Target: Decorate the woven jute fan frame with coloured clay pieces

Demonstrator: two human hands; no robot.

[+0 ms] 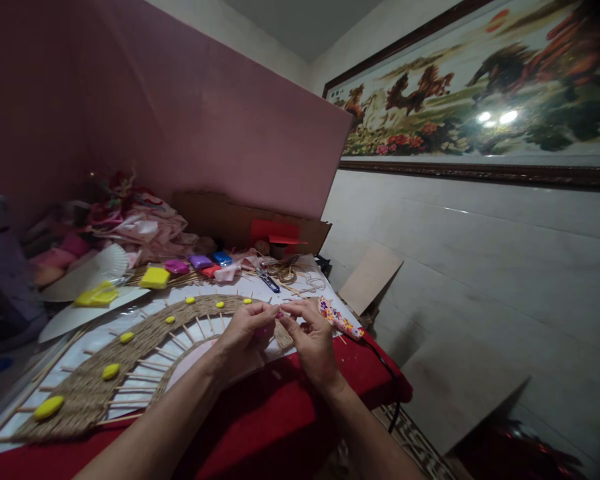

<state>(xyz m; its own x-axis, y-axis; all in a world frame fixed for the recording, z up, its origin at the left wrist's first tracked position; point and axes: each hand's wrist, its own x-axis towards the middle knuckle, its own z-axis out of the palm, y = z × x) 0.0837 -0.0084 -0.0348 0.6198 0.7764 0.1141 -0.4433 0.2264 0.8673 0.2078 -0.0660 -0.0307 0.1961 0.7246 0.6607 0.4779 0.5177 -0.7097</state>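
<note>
Over the front edge of the table, my left hand (247,328) and my right hand (311,337) meet with fingertips pinched together. Between them is a small bit of magenta clay (280,314), partly covered by the fingers. More of the same magenta shows in my left palm. Below and to the left lies a fan-shaped twine weaving (150,331) on thin wooden sticks, dotted with several yellow clay ovals (111,371). My hands hide the weaving's right part.
Packs of clay, including a yellow block (155,277) and a purple one (201,262), lie behind the weaving. Scissors (269,283) rest nearby. A flower-patterned tool (341,320) with a black cord sits right of my hands, on the red-covered table (360,373).
</note>
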